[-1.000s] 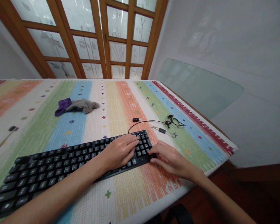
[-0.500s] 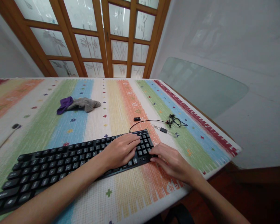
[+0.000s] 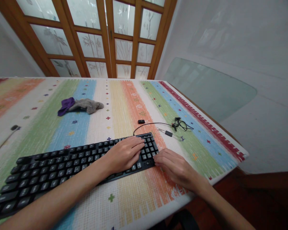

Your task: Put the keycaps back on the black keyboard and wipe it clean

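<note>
A long black keyboard (image 3: 62, 163) lies slantwise on a table covered with a striped, many-coloured cloth (image 3: 124, 105). My left hand (image 3: 124, 153) rests palm down on the keys near the keyboard's right end, fingers stretched toward the number pad. At the keyboard's right edge my right hand (image 3: 175, 167) has its fingertips curled against the corner; what they pinch, if anything, is hidden. The keyboard's black cable (image 3: 156, 124) runs from its top right corner to a tangle (image 3: 181, 124) farther right.
A grey and purple cloth (image 3: 80, 106) lies at the back left. A small black piece (image 3: 141, 121) and a USB plug (image 3: 168, 133) sit behind the keyboard. A dark object (image 3: 14, 127) lies at the left. The table's right edge (image 3: 230, 147) drops to the floor.
Both hands stay in place on the keyboard's right end. My right hand's fingers have shifted slightly at the corner. The view has drifted a little.
</note>
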Tool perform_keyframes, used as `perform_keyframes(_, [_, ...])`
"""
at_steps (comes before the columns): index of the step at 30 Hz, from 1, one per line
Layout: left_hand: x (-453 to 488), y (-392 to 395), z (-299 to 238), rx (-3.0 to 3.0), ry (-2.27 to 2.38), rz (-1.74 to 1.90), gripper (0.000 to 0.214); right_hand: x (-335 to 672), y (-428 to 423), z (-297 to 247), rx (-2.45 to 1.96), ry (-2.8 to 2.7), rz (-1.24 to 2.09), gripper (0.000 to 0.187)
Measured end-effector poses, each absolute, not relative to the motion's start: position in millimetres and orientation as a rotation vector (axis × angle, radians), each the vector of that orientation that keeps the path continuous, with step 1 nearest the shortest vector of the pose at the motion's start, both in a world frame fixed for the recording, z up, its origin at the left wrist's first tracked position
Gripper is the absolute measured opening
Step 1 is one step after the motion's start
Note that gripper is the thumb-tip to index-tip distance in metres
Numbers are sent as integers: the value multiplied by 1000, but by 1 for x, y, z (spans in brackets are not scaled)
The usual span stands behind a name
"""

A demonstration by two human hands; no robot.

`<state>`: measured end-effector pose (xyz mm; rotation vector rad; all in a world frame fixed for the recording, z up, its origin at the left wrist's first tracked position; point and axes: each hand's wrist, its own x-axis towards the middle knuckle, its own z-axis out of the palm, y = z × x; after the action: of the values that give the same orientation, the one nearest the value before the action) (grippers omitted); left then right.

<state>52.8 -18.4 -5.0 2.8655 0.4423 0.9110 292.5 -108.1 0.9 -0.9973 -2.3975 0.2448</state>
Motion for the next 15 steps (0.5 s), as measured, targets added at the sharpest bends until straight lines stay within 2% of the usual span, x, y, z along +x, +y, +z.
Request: perform_keyframes(15, [54,-19,-5,2864,455,898,30,275,-128,1,-1219,-2146,-20,11])
